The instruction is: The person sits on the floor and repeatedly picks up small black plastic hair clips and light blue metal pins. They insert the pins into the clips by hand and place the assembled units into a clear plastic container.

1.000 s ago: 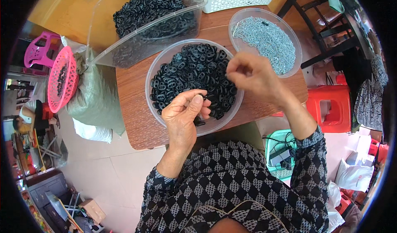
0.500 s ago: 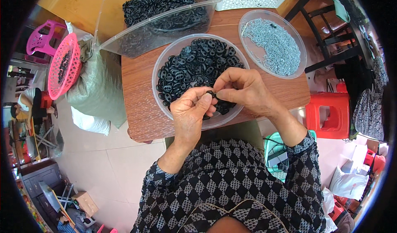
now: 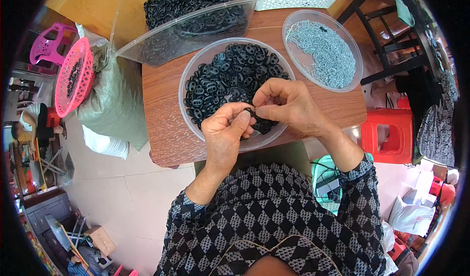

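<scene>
The left hand point(image 3: 224, 131) had its grip pinched on a small black piece point(image 3: 249, 111), held over the near part of a round clear tub point(image 3: 263, 141) of similar black pieces point(image 3: 223, 73) on the tabletop point(image 3: 169, 119). The right hand point(image 3: 290, 104) met it there, its grip pressed together at the piece's edge; I couldn't tell what lay between those tips. Off to the right, silvery rods point(image 3: 335, 60) filled much of a shallow clear tray point(image 3: 303, 62).

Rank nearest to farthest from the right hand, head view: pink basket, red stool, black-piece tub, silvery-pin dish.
1. black-piece tub, under the right hand
2. silvery-pin dish, ahead and right
3. red stool, off to the right
4. pink basket, far left
</scene>
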`<state>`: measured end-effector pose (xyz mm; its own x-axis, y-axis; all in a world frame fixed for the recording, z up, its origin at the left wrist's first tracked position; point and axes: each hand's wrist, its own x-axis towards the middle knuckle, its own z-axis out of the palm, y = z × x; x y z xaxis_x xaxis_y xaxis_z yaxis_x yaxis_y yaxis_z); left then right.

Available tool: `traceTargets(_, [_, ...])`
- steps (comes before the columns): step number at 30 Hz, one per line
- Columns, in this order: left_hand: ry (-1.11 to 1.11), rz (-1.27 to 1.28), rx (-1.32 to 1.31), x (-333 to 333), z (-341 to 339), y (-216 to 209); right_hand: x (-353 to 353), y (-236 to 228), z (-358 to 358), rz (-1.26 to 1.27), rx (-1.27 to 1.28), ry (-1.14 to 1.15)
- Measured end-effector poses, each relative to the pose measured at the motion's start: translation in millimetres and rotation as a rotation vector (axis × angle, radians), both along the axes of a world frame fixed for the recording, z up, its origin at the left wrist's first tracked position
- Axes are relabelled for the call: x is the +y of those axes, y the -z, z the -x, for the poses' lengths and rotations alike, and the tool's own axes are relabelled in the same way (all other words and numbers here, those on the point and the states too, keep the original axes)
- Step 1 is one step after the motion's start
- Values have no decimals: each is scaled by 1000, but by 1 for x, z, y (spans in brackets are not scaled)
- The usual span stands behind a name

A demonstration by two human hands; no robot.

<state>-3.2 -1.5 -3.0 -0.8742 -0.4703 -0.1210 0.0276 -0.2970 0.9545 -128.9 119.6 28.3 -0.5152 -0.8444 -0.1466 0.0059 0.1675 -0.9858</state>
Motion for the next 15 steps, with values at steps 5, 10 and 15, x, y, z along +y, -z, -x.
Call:
traceTargets(5, [5, 13, -33, 0, 1, -1, 0, 2, 0, -5, -18, -4])
traceTargets(10, [-11, 86, -62, 3, 0, -5, 0, 3, 0, -12, -13, -12])
traceTargets(15, [0, 157, -62, 2, 0, -5, 1, 6, 1, -3, -41, -14])
